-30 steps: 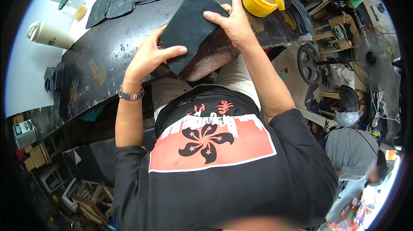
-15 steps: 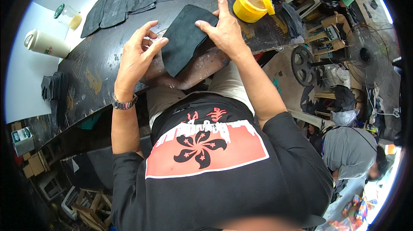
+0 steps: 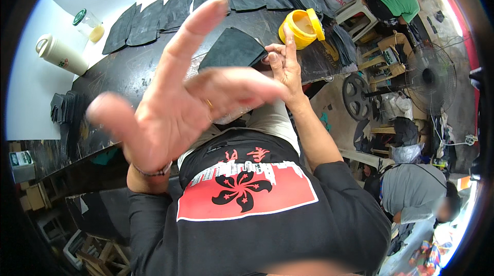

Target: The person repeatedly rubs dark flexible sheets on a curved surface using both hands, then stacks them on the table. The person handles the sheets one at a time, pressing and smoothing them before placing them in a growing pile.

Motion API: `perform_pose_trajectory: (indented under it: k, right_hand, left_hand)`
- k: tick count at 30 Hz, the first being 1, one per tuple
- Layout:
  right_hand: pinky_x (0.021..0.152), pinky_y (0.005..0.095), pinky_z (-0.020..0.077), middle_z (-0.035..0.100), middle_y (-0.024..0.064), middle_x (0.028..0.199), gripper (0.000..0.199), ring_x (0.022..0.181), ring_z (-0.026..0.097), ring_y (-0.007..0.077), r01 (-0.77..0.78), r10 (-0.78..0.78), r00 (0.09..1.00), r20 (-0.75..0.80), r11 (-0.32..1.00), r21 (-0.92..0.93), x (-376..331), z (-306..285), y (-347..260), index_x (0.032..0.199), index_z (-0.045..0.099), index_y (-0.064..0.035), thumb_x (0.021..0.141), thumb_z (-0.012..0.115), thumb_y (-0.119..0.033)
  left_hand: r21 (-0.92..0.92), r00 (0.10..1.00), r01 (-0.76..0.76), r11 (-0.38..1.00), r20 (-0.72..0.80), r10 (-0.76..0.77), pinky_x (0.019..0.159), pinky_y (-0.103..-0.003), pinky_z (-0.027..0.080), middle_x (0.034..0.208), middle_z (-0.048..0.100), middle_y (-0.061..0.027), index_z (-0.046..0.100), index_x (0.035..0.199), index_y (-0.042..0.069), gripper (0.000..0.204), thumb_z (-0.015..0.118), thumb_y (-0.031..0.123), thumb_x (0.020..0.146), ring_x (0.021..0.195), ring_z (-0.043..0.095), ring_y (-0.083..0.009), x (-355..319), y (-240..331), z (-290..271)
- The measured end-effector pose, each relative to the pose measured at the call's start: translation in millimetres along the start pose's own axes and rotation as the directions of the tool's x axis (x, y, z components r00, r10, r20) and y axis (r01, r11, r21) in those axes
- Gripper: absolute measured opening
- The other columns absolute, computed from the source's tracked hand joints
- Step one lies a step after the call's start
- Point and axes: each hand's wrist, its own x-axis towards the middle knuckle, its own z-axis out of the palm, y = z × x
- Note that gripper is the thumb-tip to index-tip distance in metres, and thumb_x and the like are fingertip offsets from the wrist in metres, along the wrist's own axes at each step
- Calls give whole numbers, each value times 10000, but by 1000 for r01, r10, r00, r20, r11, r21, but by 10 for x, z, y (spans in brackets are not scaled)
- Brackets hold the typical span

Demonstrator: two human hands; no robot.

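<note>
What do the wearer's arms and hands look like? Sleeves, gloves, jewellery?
Short black fabric sleeves, forearms uncovered. Left hand: gloveless, slim gold-coloured ring, narrow dark band around the wrist, its material unclear. Right hand: gloveless, wrist bare.

Site: workshop. Evidence: scuffed dark worktable (image 3: 139,65); stacks of cut black pieces (image 3: 144,25) toward the surface's far edge; open yellow tub (image 3: 297,31) near right edge; beyond that edge, fan (image 3: 431,76), scraps (image 3: 439,16) on floor (image 3: 334,98).

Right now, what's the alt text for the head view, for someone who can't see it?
The person's open, blurred left hand looms near the camera; the right hand holds a dark flat piece by its edge. Dark stacks and an open yellow tub sit on a black table.
</note>
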Motion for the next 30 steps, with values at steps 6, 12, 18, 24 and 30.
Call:
perform_pose_trajectory:
  k: [6, 12, 18, 24, 30]
  right_hand:
    - [864, 245, 468, 551, 134, 1214, 755, 877, 519, 87, -7, 17, 995, -100, 996, 93, -128, 139, 123, 1632, 175, -98, 1036, 617, -238]
    - [876, 258, 490, 464, 168, 1348, 750, 934, 534, 118, 110, -86, 980, -182, 985, 129, -163, 231, 189, 1607, 205, -40, 1008, 644, -149]
    - [905, 272, 498, 357, 179, 1549, 744, 1129, 524, 184, 12, 2, 995, -99, 990, 138, -193, 185, 161, 1612, 186, -41, 1008, 619, -87]
    - [870, 267, 502, 392, 122, 1473, 747, 1062, 535, 162, 76, -60, 987, -148, 991, 106, -191, 223, 192, 1598, 262, -57, 968, 663, -57]
    - [795, 250, 509, 628, 80, 1091, 366, 848, 612, 115, 54, -49, 993, -103, 998, 40, -114, 25, 101, 1304, 639, -35, 946, 701, -82]
  left_hand:
    - [-88, 994, -18, 996, 106, 28, 1020, -598, 468, 1112, 696, -279, -323, 1542, 107, 1084, 290, 776, 948, 1104, 650, -471, 197, 321, 594]
    - [-68, 976, 105, 992, -185, -116, 935, -622, 515, 1044, 722, -213, -323, 1546, 156, 965, 298, 666, 1010, 1007, 684, -451, 160, 634, 1000]
    - [-5, 881, 194, 981, -439, -176, 850, -646, 562, 976, 748, -146, -323, 1550, 205, 863, 305, 556, 1072, 911, 718, -431, 162, 851, 1320]
    - [216, 840, 464, 859, -416, -349, 799, -594, 568, 989, 730, -141, -301, 1563, 217, 891, 348, 575, 1067, 907, 716, -412, 206, 1020, 1193]
    - [129, 988, 146, 981, -61, -139, 1054, -559, 453, 1344, 601, -220, -45, 1510, 90, 927, 514, 600, 976, 1231, 594, -418, 174, 407, 427]
